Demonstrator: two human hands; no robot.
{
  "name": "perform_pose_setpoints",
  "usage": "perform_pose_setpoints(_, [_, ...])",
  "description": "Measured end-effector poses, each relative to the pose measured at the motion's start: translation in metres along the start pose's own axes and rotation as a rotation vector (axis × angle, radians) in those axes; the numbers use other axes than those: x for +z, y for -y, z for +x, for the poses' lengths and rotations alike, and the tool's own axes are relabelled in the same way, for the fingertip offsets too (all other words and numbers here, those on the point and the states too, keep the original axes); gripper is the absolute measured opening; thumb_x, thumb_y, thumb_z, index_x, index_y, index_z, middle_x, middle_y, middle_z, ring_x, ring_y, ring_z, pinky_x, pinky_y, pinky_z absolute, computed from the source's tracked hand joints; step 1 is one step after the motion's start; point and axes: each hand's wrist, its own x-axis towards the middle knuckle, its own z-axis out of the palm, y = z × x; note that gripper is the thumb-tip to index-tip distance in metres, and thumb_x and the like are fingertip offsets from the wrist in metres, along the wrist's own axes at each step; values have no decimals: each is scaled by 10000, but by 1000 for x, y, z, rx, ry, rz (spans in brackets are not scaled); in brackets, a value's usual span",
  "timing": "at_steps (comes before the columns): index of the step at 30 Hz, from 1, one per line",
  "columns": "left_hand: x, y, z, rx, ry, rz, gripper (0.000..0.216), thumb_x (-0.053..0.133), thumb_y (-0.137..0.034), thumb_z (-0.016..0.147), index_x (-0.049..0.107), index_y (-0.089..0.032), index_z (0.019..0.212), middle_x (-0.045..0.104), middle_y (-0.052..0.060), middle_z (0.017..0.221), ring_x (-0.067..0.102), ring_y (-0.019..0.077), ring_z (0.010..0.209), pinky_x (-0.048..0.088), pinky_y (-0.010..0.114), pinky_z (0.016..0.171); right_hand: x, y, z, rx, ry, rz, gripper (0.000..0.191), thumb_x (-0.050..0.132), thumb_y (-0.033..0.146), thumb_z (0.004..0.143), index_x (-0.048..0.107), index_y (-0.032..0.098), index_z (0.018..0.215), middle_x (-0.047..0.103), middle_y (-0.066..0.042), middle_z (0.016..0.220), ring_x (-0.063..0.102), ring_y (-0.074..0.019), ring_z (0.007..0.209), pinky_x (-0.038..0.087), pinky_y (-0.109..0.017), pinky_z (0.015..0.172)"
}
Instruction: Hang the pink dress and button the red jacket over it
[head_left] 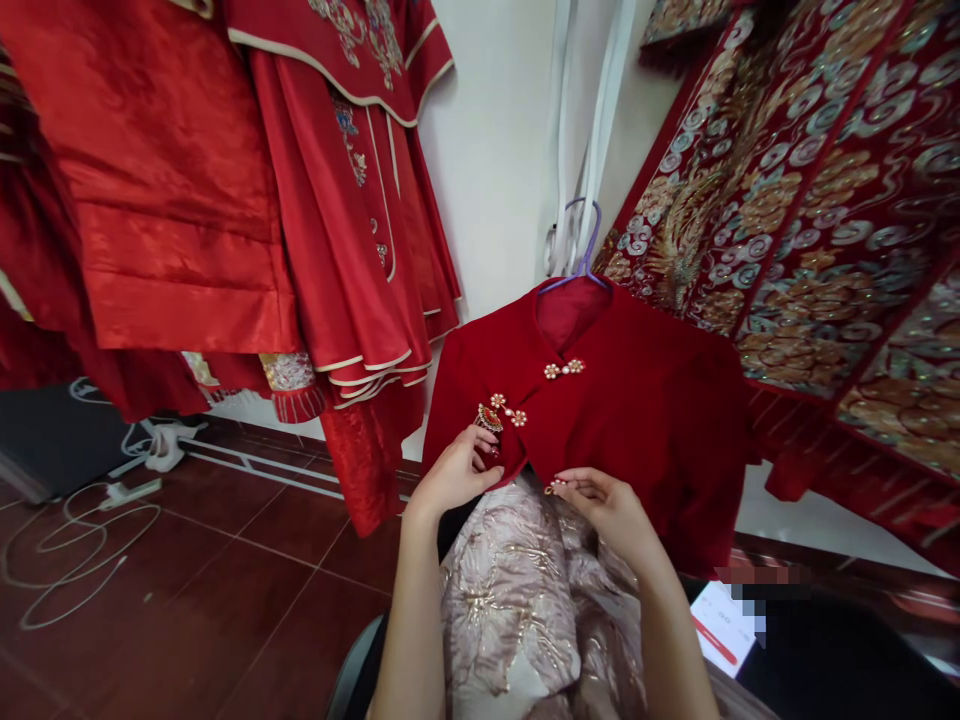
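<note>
The short dark-red velvet jacket, on a purple wire hanger, has both hands at its lower front. The left hand curls at its fan-shaped jewelled brooch, grip unclear; the right hand pinches a small gold-and-pearl clasp by its hem. Left of the jacket spreads a brownish-red tiled floor; behind it, a white wall. Writing on the lit white screen below its right side is illegible.
</note>
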Motion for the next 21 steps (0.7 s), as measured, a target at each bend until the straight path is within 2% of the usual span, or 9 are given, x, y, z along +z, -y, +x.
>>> perform_pose_setpoints(4, [18,-14,5,-23,-38,189,289,667,-208,683,517,-196,930,593,11,836,565,147,722,468,282,700,1,24,-9,16,-18,138,374,780,444,602,707,162,837,734,-105,833,690,-213,752,561,-324,700])
perform_pose_setpoints(7, [37,-25,12,-50,-157,327,259,646,-163,681,510,-189,900,585,43,850,586,195,776,464,328,742,8,36,-12,5,-86,251,392,790,429,601,698,159,870,734,-103,858,699,-217,778,580,-338,736])
perform_pose_setpoints(10, [52,-28,17,-37,-249,374,226,631,-116,674,521,-186,859,585,74,908,596,211,820,467,335,757,19,36,-10,-34,-159,327,417,784,438,617,688,156,909,733,-103,882,704,-226,802,583,-375,796])
perform_pose_setpoints(13, [53,-25,20,-57,-249,274,205,638,-93,654,533,-185,804,597,45,835,592,169,723,472,299,698,30,28,-7,-38,-162,370,421,780,438,630,684,148,920,731,-100,886,707,-227,803,582,-389,820])
perform_pose_setpoints(17, [44,-21,21,-79,-164,43,187,638,-66,640,559,-175,770,584,-23,648,571,114,598,467,238,616,42,22,-6,-27,-132,395,403,770,424,656,674,142,928,729,-94,889,707,-218,804,582,-375,824])
perform_pose_setpoints(21, [38,-20,20,-111,-110,-123,156,645,-58,650,622,-145,778,652,9,687,617,110,642,507,233,652,50,20,-6,-45,-147,422,408,746,423,689,658,149,976,724,-96,953,702,-222,862,560,-395,885])
